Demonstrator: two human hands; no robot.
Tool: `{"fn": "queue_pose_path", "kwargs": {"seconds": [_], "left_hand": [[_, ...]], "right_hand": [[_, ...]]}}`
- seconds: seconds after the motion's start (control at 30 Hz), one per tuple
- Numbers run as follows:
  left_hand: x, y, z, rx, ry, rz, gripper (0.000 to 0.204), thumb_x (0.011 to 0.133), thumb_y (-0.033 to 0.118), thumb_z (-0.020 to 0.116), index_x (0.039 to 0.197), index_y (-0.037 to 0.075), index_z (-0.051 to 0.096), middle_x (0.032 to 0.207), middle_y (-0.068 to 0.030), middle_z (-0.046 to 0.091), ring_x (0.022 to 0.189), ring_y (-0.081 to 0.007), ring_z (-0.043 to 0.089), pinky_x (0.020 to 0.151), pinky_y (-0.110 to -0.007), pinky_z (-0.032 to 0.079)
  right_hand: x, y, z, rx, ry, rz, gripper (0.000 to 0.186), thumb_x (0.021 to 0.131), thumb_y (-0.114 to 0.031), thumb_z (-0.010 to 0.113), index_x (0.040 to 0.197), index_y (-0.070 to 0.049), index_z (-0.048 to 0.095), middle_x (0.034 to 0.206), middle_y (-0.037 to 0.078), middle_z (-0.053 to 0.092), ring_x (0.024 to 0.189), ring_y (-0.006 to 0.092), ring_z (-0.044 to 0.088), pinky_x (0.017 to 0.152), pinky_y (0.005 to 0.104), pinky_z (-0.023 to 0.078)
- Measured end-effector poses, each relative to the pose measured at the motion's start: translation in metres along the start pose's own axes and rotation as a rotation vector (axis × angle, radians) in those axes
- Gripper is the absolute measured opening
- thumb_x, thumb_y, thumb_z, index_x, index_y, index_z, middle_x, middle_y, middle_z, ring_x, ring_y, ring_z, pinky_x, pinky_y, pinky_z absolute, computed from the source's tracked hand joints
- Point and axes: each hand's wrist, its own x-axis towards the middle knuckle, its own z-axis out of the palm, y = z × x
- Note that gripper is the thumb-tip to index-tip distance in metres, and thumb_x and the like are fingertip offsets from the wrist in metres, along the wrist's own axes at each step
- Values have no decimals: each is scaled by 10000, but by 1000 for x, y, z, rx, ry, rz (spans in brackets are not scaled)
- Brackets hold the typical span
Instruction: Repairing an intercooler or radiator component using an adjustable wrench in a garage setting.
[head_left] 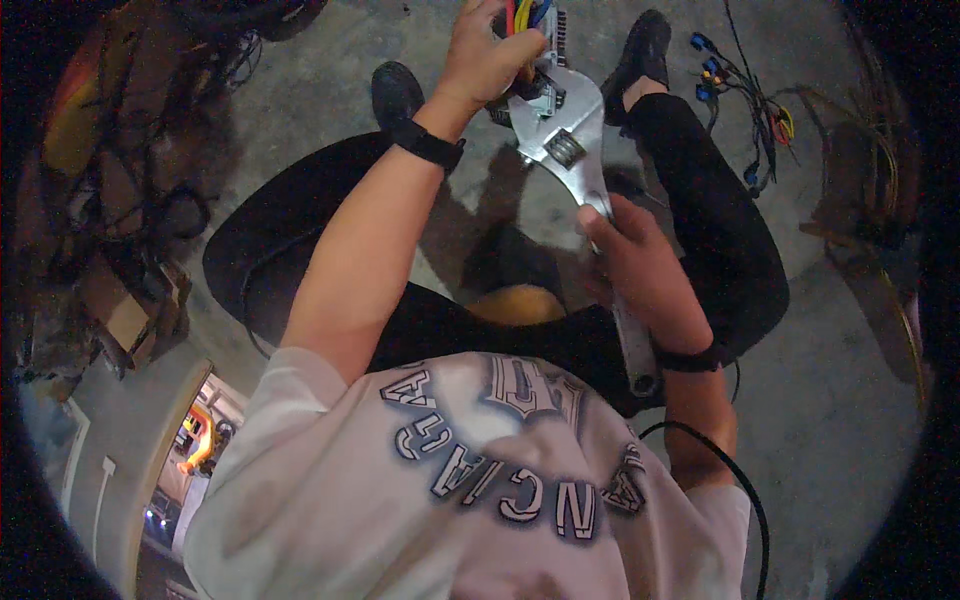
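While clamped in the right grip [640, 270], wrench [575, 150] (left grip [490, 55] closed on wired part [535, 30]).

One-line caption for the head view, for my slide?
Right hand grips adjustable wrench; left hand holds finned part with coloured wires.

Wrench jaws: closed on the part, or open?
Cannot tell. The adjustable wrench head sits against the wired part held by the left hand, which hides the jaws. The right hand grips the handle.

Grey concrete floor [850, 400]; loose wire harness with blue connectors [745, 95]; 2 black shoes [395, 92]; tangled dark cable heap [130, 170].
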Motion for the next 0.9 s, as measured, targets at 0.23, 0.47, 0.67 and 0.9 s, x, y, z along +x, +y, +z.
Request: {"fn": "queue_pose_path", "kwargs": {"seconds": [0.23,0.47,0.67,0.9], "left_hand": [[16,-32,-63,32,-104,-172,339,727,223,656,1015,50,611,845,-15,590,753,-155,548,689,-315,460],[-7,-37,-76,75,-123,-166,324,724,200,651,1004,44,603,844,-3,559,748,-145,535,670,-298,451],[-23,-48,-89,-81,-139,-191,445,727,163,634,1153,55,565,931,-15,576,798,-155,555,701,-303,476],[-48,-51,-61,-208,-63,-284,530,716,140,638,1223,53,509,992,-27,577,839,-170,577,711,-310,492]], "right_hand": [[28,-9,-27,-254,-63,-25,327,973,-395,559,1009,-70,579,699,-64,483,565,44,451,458,232,349],[90,-23,-53,-525,-171,-189,360,979,-397,546,878,-54,593,670,-57,479,572,65,439,486,269,350],[94,-53,-34,-811,-309,-211,355,979,-388,548,871,-53,591,580,-63,431,524,61,419,479,270,342],[115,-26,-72,-732,-351,-187,294,985,-314,544,891,-39,588,628,-17,478,537,89,462,486,288,368]]}}
